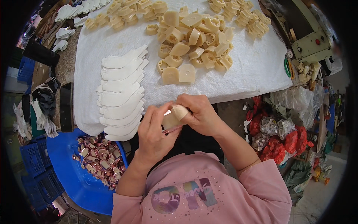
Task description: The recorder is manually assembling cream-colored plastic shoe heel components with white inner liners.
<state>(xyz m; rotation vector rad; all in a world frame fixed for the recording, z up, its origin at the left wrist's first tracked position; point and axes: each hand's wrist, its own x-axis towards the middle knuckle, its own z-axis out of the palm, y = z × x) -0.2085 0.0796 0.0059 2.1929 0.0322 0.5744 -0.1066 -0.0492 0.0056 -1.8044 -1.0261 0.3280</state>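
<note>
Close to the table's front edge, both hands hold a cream shoe heel (pixel 170 121) with a shiny edge. My left hand (pixel 153 125) grips it from the left with bent fingers. On the other side my right hand (pixel 199 114) is closed around its upper right part, thumb against a rounded pale end. The fingers hide some of the heel. Beyond the hands lies a heap of bare cream heels (pixel 195 39), hollow on one side. A row of overlapping curved white cut pieces (pixel 121 91) lies to the left of them.
A white cloth (pixel 253 71) covers the table. Left of my body, a blue basin (pixel 69 164) holds many heels with shiny pinkish sides. Red and clear plastic bags (pixel 278 143) are piled at the right. A pale green machine (pixel 311 46) stands far right, blue crates (pixel 39 160) far left.
</note>
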